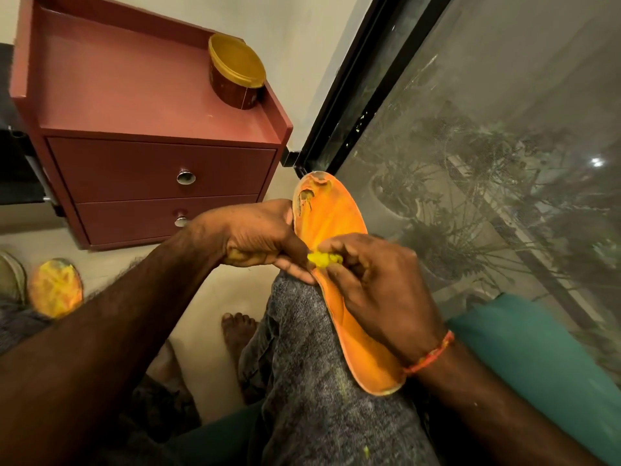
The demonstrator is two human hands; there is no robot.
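An orange insole (337, 213) lies lengthwise on the person's knee (302, 331), its torn, peeling end pointing away toward the window (487, 146) and its other end near the right wrist. The left hand (258, 237) grips the insole's left edge about midway, fingers curled under it and thumb on top. The right hand (376, 287) comes over the insole from the other side, its fingertips curled and pinching a small yellow lump (325, 258) against the orange surface – the lump sits right where the two hands meet, touching the left thumb. What the lump is made of cannot be told. An orange thread (431, 354) circles the right wrist. On the floor (208, 297) at the left lies a second insole (55, 287), smeared yellow, well apart from the hands. Behind it stands a red cabinet (151, 169) with two drawers; a tub (235, 74) with a yellow lid rests on its top, near the back corner. A bare foot (238, 331) shows below the knee, and a green cushion (537, 364) lies at the right.
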